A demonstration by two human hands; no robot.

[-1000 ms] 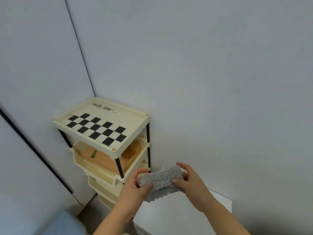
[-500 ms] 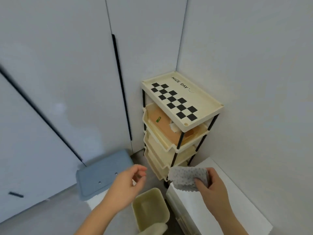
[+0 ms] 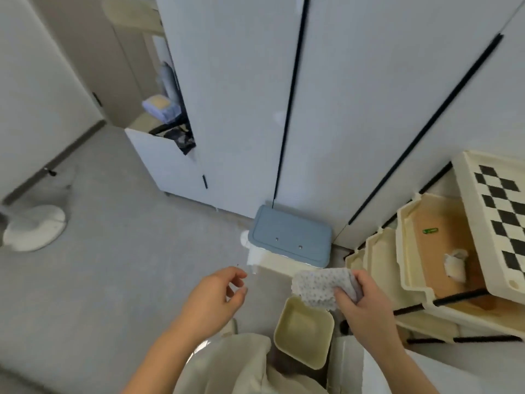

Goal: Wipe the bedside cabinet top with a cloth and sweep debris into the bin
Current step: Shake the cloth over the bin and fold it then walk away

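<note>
just above the small cream bin (image 3: 304, 334), toward its far right corner, the right hand (image 3: 366, 305) holds a folded grey dotted cloth (image 3: 321, 285), thumb on top and fingers curled tight around its right end while the scalloped free edge hangs over the bin's rim. left of the bin, at about the same height as the cloth, the left hand (image 3: 213, 300) floats with nothing in it, fingers loosely curved and thumb and forefinger a narrow gap apart. the cloth looks light, soft and floppy, with a dimpled weave that should not slip; bunched at one end like this it will trail, so for wiping it would likely handle better flattened under the palm or gripped across the middle. the bin stands open and seems bare inside, though its near wall is in shadow and small scraps could hide there. right of the bin stands a tiered cream rack (image 3: 426, 268) with a checkered top tray (image 3: 500, 206); its next tray down holds a brown board and a crumpled white scrap (image 3: 454, 265). beyond the bin, against the white cupboard doors (image 3: 355, 109), sits a box with a grey-blue lid (image 3: 289, 234), shut. just right of the bin a white corner, probably the cabinet top (image 3: 426, 371), shows only partly.
</note>
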